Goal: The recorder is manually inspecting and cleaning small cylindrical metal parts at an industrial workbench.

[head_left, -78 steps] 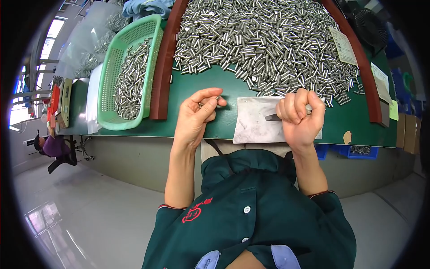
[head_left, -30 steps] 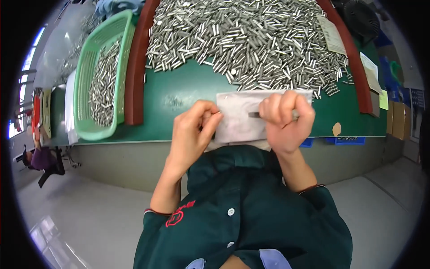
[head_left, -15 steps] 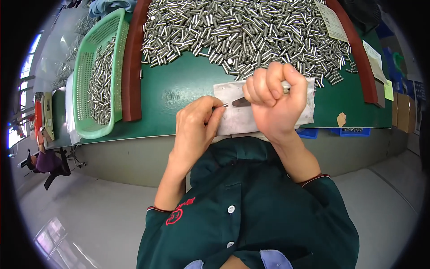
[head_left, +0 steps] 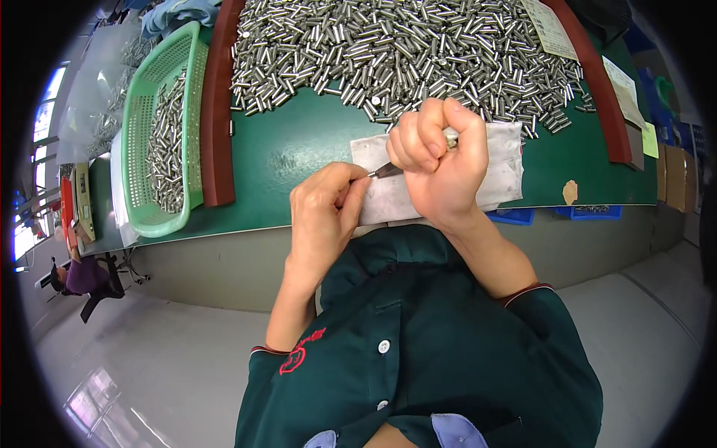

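My left hand (head_left: 323,207) is closed, pinching a small silvery metal pin (head_left: 371,174) between thumb and forefinger. Only the pin's end shows past the fingertips. My right hand (head_left: 444,168) is wrapped in a fist around a hand tool with a dark tapered blade (head_left: 388,170). The blade's tip meets the pin's end, or sits right at it. A pale handle end shows above the fist. Both hands are over a stained whitish cloth (head_left: 393,200) on the green tabletop (head_left: 280,160). Behind them spreads a large heap of similar metal pins (head_left: 396,56).
A green perforated basket (head_left: 196,112) of pins stands at the left, beside a dark red rail (head_left: 218,149). Another red rail (head_left: 609,112) bounds the right side. Blue bins (head_left: 594,212) sit below the table edge. A person (head_left: 82,276) sits far left.
My right hand has moved left, bringing the blade to the pin's end, where a gap showed before. My left hand still pinches the pin, and the view has shifted slightly.
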`<state>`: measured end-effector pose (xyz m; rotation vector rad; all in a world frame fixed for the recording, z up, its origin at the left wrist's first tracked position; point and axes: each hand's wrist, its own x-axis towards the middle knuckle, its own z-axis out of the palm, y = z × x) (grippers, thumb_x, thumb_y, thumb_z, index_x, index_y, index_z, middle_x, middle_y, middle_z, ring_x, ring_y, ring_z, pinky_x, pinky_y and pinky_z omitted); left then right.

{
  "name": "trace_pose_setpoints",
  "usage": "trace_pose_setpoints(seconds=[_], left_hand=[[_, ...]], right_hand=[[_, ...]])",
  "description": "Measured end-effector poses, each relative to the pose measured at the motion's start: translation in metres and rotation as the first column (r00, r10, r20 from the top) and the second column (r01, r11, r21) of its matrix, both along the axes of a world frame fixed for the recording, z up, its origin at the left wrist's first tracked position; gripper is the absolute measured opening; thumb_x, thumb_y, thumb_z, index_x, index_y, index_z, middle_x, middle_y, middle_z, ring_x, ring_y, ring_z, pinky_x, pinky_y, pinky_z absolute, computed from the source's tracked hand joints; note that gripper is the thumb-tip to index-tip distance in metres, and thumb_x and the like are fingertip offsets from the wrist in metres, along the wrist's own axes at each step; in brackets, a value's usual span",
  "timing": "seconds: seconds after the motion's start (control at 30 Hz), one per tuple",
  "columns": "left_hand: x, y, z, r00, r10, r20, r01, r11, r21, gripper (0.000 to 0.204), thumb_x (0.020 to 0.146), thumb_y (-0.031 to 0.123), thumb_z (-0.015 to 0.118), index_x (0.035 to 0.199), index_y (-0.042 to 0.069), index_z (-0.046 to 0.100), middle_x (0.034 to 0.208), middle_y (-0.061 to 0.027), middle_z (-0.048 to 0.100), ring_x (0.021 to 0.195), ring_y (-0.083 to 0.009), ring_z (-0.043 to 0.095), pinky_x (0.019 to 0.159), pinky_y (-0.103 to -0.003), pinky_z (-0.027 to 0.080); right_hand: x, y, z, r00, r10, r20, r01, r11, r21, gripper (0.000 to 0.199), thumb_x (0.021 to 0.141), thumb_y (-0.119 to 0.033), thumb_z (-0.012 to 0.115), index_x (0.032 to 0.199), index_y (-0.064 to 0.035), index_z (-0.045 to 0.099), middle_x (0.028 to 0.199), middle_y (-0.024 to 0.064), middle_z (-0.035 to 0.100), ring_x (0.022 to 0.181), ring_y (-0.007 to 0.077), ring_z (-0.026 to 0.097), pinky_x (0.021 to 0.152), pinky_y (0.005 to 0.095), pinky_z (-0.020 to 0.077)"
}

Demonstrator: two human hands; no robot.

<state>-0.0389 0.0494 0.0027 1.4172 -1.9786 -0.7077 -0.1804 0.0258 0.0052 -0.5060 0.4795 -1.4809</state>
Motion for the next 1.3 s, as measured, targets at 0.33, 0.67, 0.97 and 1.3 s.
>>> trace_pose_setpoints(seconds=[0.33,0.67,0.97,1.3], left_hand=[[0.000,0.000,-0.001,1.000,0.012,-0.002,-0.012,1.000,0.008,0.007,0.069,0.000,0.062,0.071,0.000,0.056,0.056,-0.0088,0.048,0.045,-0.0200,0.045,0.044,-0.030,0.036],[0.002,-0.002,-0.002,0.996,0.034,-0.086,-0.022,0.990,0.140,0.006,0.068,-0.002,0.062,0.069,-0.002,0.055,0.058,-0.0108,0.052,0.046,-0.0218,0.049,0.045,-0.030,0.038],[0.002,-0.003,0.001,0.998,-0.009,-0.061,0.013,0.998,0.058,0.006,0.069,-0.002,0.061,0.069,-0.002,0.055,0.058,-0.0127,0.052,0.048,-0.0257,0.050,0.046,-0.032,0.040],[0.019,0.001,0.004,0.583,0.385,-0.716,0.151,0.814,0.561,0.009,0.081,0.007,0.056,0.087,0.001,0.053,0.076,-0.0022,0.054,0.051,-0.0025,0.032,0.046,-0.017,0.027]], right_hand=[[0.001,-0.001,-0.001,1.000,-0.009,-0.007,0.010,1.000,0.019,0.036,0.085,-0.027,0.028,0.051,-0.0129,0.029,0.042,-0.0028,0.028,0.040,0.0083,0.018,0.041,0.0247,0.0172],[0.010,0.001,-0.004,0.994,-0.034,-0.107,0.031,0.999,-0.030,0.037,0.087,-0.027,0.026,0.053,-0.0125,0.029,0.043,-0.0028,0.027,0.041,0.0080,0.017,0.041,0.0247,0.0179],[0.024,0.006,0.008,0.937,-0.147,-0.316,0.103,0.983,-0.151,0.036,0.087,-0.021,0.028,0.053,-0.0090,0.027,0.046,-0.0012,0.026,0.043,0.0079,0.019,0.042,0.0246,0.0187],[0.013,0.010,-0.006,0.980,-0.124,-0.158,0.109,0.989,-0.099,0.036,0.088,-0.026,0.025,0.056,-0.0115,0.028,0.044,-0.0020,0.025,0.041,0.0078,0.016,0.042,0.0244,0.0179]])
